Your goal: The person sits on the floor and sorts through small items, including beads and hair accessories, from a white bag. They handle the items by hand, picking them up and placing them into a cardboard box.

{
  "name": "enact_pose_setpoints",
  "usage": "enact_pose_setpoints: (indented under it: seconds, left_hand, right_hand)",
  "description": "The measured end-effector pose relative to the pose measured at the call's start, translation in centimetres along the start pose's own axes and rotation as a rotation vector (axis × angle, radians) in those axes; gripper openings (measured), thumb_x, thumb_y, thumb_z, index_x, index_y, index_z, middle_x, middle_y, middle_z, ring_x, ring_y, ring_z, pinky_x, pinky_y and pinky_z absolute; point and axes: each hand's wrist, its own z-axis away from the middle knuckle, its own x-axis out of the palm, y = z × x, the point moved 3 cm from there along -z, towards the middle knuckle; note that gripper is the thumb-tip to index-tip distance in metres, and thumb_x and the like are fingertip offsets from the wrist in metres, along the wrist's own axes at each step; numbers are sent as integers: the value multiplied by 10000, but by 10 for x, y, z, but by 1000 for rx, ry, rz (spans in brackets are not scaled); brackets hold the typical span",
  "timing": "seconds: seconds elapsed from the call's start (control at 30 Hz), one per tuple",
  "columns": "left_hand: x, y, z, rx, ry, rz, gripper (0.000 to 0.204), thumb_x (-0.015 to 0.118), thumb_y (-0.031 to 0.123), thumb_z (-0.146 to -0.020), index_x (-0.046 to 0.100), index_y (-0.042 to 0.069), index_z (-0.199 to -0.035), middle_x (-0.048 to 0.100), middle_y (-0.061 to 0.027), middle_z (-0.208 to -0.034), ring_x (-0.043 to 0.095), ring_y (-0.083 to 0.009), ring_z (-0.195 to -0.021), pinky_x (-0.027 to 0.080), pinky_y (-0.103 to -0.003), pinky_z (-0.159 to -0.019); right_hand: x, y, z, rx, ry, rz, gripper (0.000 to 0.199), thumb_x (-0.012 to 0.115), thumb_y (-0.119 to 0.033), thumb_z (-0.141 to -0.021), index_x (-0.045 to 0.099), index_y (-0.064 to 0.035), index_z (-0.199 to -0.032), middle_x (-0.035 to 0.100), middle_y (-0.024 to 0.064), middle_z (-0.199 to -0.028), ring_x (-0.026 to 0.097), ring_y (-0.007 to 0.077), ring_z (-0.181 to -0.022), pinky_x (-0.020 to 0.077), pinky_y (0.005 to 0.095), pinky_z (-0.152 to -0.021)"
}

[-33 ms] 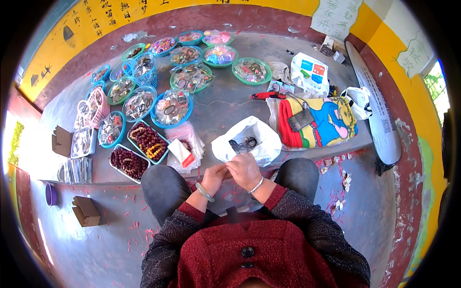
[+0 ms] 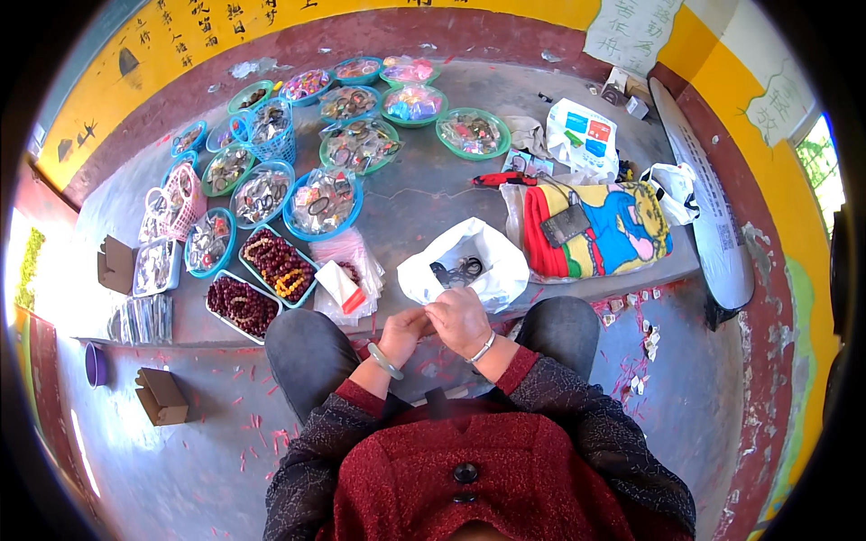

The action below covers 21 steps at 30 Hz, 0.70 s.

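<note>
My left hand [image 2: 402, 335] and my right hand [image 2: 462, 323] meet above my lap, fingertips pressed together. Whatever is between the fingers is too small or hidden to make out. Just beyond them a white plastic bag [image 2: 499, 272] lies open on the raised grey slab [image 2: 406, 203], with dark ring-shaped pieces [image 2: 462, 270] inside. To the left of the bag is a stack of clear plastic sleeves [image 2: 356, 257], with a white and red packet [image 2: 343, 287] on top.
Left stand trays of dark red bead bracelets [image 2: 242, 309] and blue baskets of wrapped trinkets [image 2: 322, 204]. Farther back is a green basket [image 2: 473, 133]. Right of the bag lies a colourful folded blanket [image 2: 603, 230] under a phone-like dark object [image 2: 566, 225]. An open cardboard box [image 2: 162, 397] sits on the floor.
</note>
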Motion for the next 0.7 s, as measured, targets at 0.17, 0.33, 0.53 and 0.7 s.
enact_pose_setpoints:
  seconds: [0.17,0.33,0.53,0.7]
  left_hand:
    - [-4,-9,-2,129,-49,-145,186,463,8,-850,578,-49,-984,604,-57,-878,559,-102,-775,453,-222,-686]
    - [-4,-5,1,285,-33,-436,168,481,-11,-813,598,-29,-934,613,-73,-847,567,-122,-776,451,-250,-697]
    - [-4,-5,0,356,-9,-588,166,496,-15,-789,604,-16,-914,618,-104,-827,575,-156,-750,447,-273,-684]
    - [-4,-2,1,341,2,-598,169,494,-15,-788,606,-8,-914,617,-109,-810,581,-167,-741,447,-274,-676]
  right_hand:
    - [0,-3,0,-68,-39,68,79,540,-142,-694,547,-93,-632,486,25,-647,497,203,-689,377,343,-642]
    - [0,-9,-1,-156,-133,170,61,520,-139,-654,515,-102,-606,472,21,-651,488,185,-696,375,327,-638]
    - [0,-10,0,-138,-115,151,65,526,-137,-658,509,-99,-608,466,22,-656,484,187,-700,380,324,-632]
    - [-2,-10,-1,-119,-91,130,63,535,-135,-656,504,-95,-618,466,25,-660,484,194,-700,383,331,-623]
